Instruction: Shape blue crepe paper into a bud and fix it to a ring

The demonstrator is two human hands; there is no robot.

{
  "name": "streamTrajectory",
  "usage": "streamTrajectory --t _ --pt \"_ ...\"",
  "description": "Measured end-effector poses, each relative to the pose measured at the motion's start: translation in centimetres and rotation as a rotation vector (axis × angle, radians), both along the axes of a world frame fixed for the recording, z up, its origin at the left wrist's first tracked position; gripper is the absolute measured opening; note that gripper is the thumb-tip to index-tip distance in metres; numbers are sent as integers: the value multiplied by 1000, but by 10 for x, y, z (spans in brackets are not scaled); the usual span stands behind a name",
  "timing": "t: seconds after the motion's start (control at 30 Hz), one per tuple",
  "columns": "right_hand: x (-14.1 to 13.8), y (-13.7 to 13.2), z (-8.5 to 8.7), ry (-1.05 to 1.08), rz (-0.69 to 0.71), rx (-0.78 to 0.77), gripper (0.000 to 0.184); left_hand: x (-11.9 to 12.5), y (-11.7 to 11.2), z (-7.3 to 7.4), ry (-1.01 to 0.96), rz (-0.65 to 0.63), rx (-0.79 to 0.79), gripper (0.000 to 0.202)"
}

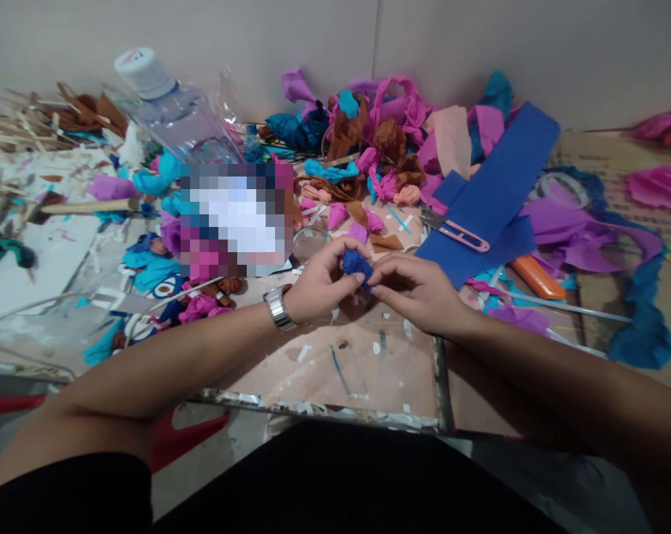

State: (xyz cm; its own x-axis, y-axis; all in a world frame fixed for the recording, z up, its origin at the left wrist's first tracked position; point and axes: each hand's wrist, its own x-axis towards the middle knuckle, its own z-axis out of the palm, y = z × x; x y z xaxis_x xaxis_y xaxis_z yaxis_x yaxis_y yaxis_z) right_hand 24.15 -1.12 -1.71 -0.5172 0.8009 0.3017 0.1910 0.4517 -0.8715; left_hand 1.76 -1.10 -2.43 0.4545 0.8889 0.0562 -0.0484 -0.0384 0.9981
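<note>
Above the near part of the table, my left hand (321,280) is closed around a small crumpled ball of dark blue paper (356,265). A metal watch sits on that wrist. My right hand (413,288) pinches the ball's right side with thumb and fingertips, and part of the ball is hidden by the fingers. Just beyond the right hand lie strips of flat blue paper (496,178). A pink craft knife (460,231) rests on them. Small twisted pink paper pieces (338,215) lie behind my left hand.
A clear plastic bottle (184,119) with a white cap stands back left. Heaps of coloured crepe paper (391,126) line the wall. Pliers with green handles (4,259) lie far left, near a white cable (40,302). An orange-handled tool (538,278) lies right. The table's front edge (324,408) is near me.
</note>
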Motion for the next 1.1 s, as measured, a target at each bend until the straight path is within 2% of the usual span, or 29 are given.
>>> streamTrajectory --t 0.2,0.4,0.63,0.9,1.1 --pt "0 -1 -2 -9 -37 44 4 -1 2 -4 -13 1 147 46" --pt "-1 -2 -1 -6 -50 28 5 3 3 -6 -65 1 188 51" --pt "-1 -3 1 -26 -65 97 5 5 0 -7 -60 36 160 54" --pt "-3 -6 3 -33 -131 -17 7 6 -2 -8 -22 34 217 60" --pt "-3 -6 4 -47 -135 -22 5 6 -2 -6 -26 13 251 61"
